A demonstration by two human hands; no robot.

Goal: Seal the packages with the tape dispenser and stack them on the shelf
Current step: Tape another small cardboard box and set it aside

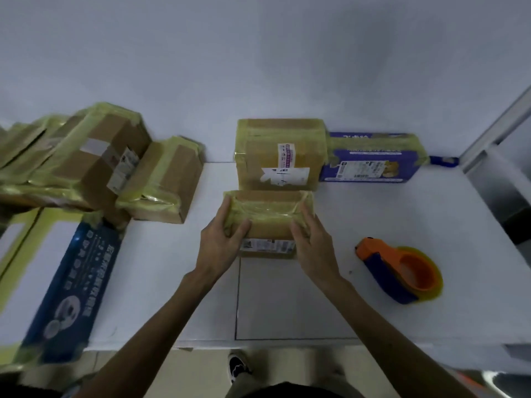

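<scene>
At middle of bench [287,297], small taped package [268,225] gripped by left hand [221,239] and right hand [313,242], fingers [240,228] clamped on both ends. Tape dispenser [399,271] laid aside toward right edge, untouched. Sealing apparently finished, though tape is blurred; stacking on shelf left to do. Other taped packages [278,156] ranged along far edge.

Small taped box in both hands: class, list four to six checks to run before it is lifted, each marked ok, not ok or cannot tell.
1. The left hand grips the left side of the small box: ok.
2. The right hand grips its right side: ok.
3. Tape covers the box top: ok.
4. Underside sealed: cannot tell, hidden.
5. The tape dispenser lies on the table, apart from the box: ok.
6. Gap to the larger box behind: cannot tell.
</scene>
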